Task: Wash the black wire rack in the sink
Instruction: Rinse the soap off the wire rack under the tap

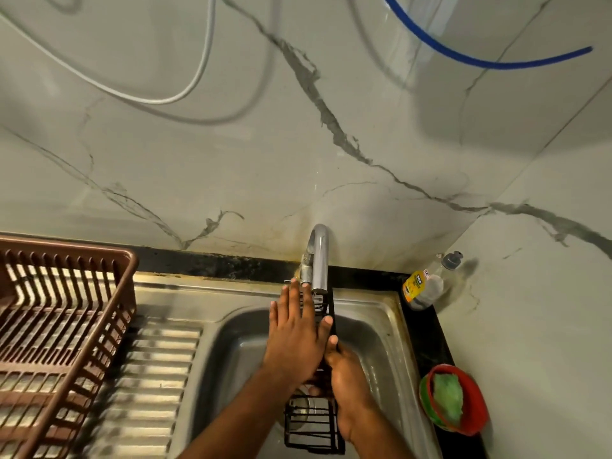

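Washing is underway: the left hand (295, 336), fingers straight and slightly spread, is rubbing the black wire rack (314, 422) (far end probably under the tap (318, 256)); the right hand (344, 382) is gripping its edge; rinsing seems unfinished.

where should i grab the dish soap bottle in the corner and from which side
Grip the dish soap bottle round its clear body near the yellow label, coming from the sink side on its left. It leans back against the wall in the counter corner, so the wall blocks its right and rear, and the narrow grey cap gives little to hold.
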{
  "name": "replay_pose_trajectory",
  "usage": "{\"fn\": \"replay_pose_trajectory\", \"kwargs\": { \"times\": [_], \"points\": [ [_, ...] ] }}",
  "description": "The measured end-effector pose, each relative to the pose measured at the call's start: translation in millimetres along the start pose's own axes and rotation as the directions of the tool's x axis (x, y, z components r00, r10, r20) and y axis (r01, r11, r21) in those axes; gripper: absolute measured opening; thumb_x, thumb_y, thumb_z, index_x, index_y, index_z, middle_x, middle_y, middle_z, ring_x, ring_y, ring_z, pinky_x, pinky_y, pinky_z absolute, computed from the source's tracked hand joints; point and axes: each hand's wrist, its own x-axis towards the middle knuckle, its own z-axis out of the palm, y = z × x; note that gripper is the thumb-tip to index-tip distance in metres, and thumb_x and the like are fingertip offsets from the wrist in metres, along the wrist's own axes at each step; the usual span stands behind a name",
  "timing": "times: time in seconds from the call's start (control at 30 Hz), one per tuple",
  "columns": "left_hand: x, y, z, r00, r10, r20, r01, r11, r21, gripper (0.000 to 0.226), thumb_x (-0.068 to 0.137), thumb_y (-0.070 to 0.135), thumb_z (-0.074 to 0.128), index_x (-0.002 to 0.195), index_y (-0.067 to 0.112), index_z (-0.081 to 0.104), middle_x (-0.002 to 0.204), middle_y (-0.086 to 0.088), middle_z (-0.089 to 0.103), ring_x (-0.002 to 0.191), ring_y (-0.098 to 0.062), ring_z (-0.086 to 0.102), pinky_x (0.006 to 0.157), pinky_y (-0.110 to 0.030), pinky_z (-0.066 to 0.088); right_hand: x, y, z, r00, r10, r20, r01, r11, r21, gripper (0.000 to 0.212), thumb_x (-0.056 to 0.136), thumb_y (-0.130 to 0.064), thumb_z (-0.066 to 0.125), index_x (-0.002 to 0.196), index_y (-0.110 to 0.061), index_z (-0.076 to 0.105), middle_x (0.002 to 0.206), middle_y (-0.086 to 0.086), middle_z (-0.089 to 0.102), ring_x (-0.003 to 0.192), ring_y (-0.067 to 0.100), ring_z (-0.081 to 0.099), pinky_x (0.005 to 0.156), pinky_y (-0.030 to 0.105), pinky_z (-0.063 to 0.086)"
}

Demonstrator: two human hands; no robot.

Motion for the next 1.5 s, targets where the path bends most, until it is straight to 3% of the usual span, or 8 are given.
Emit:
{"fn": "replay_pose_trajectory", "kwargs": {
  "times": [0.2,0.43,0.57,0.7,0.9,1.07,1.2,1.5],
  "points": [
    [36,6,-14,0.992,0.054,-0.111,-0.041,0.992,0.12,0.084,0.097,0.06,-0.005,0.134,0.019,0.059,0.143,-0.009,0.058,0.141,-0.022,0.044,0.124,-0.043,0.024,9,-2,-15,0.998,0.009,0.059,-0.004,0.997,-0.079,0.051,0.11,-0.041,0.026,0.112,-0.01,0.067,0.089,0.013,0.079,0.07,0.028,0.074,0.043,0.021,0.037],
    [9,10,-3,0.993,0.094,-0.067,-0.087,0.991,0.102,0.07,0.105,0.056,0.005,0.161,0.017,0.021,0.168,-0.008,0.023,0.158,-0.021,0.007,0.129,-0.042,-0.002,28,-2,-20,0.998,-0.032,0.055,0.039,0.989,-0.14,0.039,0.108,-0.025,0.039,0.096,-0.008,0.072,0.067,0.008,0.065,0.043,0.01,0.044,0.04,0.023,0.031],
    [24,3,-26,0.989,-0.017,-0.147,0.033,0.994,0.103,0.055,0.108,0.05,0.023,0.147,0.018,0.044,0.145,-0.007,0.056,0.132,-0.02,0.054,0.11,-0.033,0.042,24,1,-10,0.981,-0.024,0.192,0.037,0.997,-0.063,0.055,0.105,-0.043,0.035,0.104,-0.001,0.07,0.079,0.024,0.074,0.042,0.018,0.056,0.041,0.024,0.038],
    [39,11,-48,0.986,-0.159,-0.055,0.159,0.987,-0.004,0.038,0.106,0.041,0.042,0.129,0.016,0.059,0.117,-0.008,0.069,0.104,-0.024,0.067,0.086,-0.034,0.053,26,1,-18,0.965,-0.007,0.263,0.025,0.998,-0.063,0.062,0.097,-0.049,0.035,0.097,0.002,0.071,0.079,0.027,0.074,0.068,0.043,0.069,0.063,0.034,0.051],
    [36,9,-36,0.966,0.205,-0.155,-0.171,0.964,0.206,0.056,0.101,0.059,0.031,0.12,0.023,0.069,0.14,-0.012,0.058,0.138,-0.03,0.045,0.123,-0.036,0.021,38,-19,-37,0.96,-0.023,0.279,0.098,0.961,-0.259,0.058,0.109,-0.044,0.029,0.102,-0.004,0.07,0.079,0.019,0.076,0.041,0.013,0.036,0.041,0.023,0.02],
    [49,-3,-61,0.997,0.001,-0.075,0.003,0.999,0.054,0.054,0.095,0.06,0.054,0.112,0.011,0.069,0.098,-0.004,0.065,0.081,-0.018,0.063,0.064,-0.025,0.049,31,-21,-35,0.954,-0.067,0.291,0.157,0.942,-0.296,0.042,0.109,-0.028,0.04,0.1,-0.001,0.07,0.083,0.014,0.077,0.049,0.008,0.061,0.045,0.017,0.044],
    [46,-1,-56,0.989,-0.033,-0.147,0.049,0.993,0.106,0.051,0.097,0.056,0.055,0.085,0.009,0.073,0.076,-0.002,0.059,0.069,-0.02,0.062,0.057,-0.027,0.041,45,-29,-24,0.959,-0.205,0.197,0.277,0.825,-0.492,0.032,0.107,-0.031,0.045,0.088,-0.02,0.069,0.08,0.0,0.076,0.076,0.011,0.072,0.086,0.04,0.059],
    [52,-55,-74,0.934,-0.281,-0.223,0.244,0.953,-0.178,0.058,0.098,0.049,0.059,0.051,0.016,0.055,0.047,0.002,0.054,0.043,-0.014,0.053,0.051,-0.028,0.046,56,-52,-38,0.926,-0.257,0.276,0.373,0.52,-0.768,0.026,0.104,-0.042,0.049,0.088,-0.032,0.066,0.077,-0.007,0.072,0.067,-0.001,0.069,0.069,0.02,0.055]
  ]
}}
